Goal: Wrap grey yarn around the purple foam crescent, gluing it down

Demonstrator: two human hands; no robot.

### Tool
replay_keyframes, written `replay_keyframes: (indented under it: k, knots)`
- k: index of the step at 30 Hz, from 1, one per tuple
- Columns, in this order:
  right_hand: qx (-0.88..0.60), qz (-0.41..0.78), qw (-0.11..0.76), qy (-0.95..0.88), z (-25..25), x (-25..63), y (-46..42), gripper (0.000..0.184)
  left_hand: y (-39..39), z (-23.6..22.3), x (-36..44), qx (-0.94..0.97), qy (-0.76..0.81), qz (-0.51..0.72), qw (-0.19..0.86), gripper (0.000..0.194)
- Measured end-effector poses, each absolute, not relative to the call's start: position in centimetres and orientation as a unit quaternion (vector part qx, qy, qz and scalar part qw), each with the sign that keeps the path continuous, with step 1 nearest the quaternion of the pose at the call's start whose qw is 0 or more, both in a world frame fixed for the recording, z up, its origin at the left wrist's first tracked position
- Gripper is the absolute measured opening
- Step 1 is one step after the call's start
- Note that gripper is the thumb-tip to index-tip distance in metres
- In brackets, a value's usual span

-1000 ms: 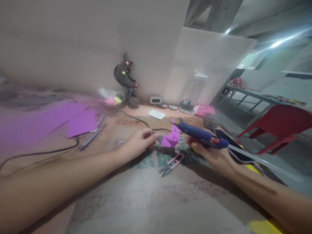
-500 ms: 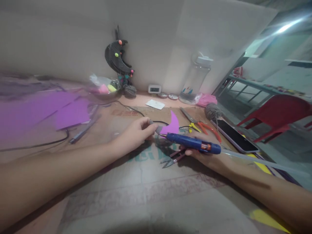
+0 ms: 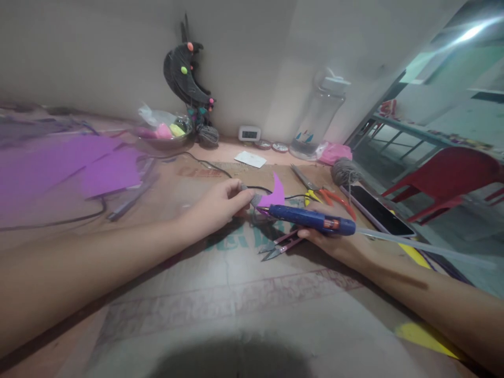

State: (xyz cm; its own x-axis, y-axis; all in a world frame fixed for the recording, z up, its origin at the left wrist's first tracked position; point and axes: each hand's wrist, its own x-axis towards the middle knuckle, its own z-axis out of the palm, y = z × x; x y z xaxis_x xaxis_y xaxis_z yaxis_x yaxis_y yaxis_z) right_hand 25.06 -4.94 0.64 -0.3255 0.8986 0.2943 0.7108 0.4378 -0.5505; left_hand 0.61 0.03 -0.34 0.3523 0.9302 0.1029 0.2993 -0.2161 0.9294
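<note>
My left hand (image 3: 218, 206) pinches the grey-wrapped end of a purple crescent-shaped foam piece (image 3: 274, 196), holding it just above the cardboard sheet (image 3: 244, 294). My right hand (image 3: 328, 242) grips a blue hot glue gun (image 3: 311, 220) with a clear glue stick trailing out of its back. The gun's nozzle points left and sits at the lower edge of the foam piece, close to my left fingertips. Small pink thread snips (image 3: 280, 245) lie on the cardboard just below the gun.
Scissors (image 3: 305, 180), orange-handled pliers (image 3: 334, 201), a ball of grey yarn (image 3: 343, 171) and a phone (image 3: 376, 211) lie to the right. Purple foam sheets (image 3: 79, 170) are at left. A black crescent ornament (image 3: 184, 79), bowl (image 3: 165, 137), clear jar (image 3: 321, 121) stand by the wall.
My right hand lowered the glue gun and swung its nozzle left to the foam piece. The view tilted down slightly. My left hand kept its pinch on the piece.
</note>
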Motion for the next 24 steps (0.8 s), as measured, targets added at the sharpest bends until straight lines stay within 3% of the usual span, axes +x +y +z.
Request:
replay_keyframes:
  k: [24]
  knots:
    - [-0.491,0.162,0.290,-0.806,0.29,25.27,-4.57,0.023,-0.02,-0.35,0.63,0.698,0.448,0.346,0.438,0.032]
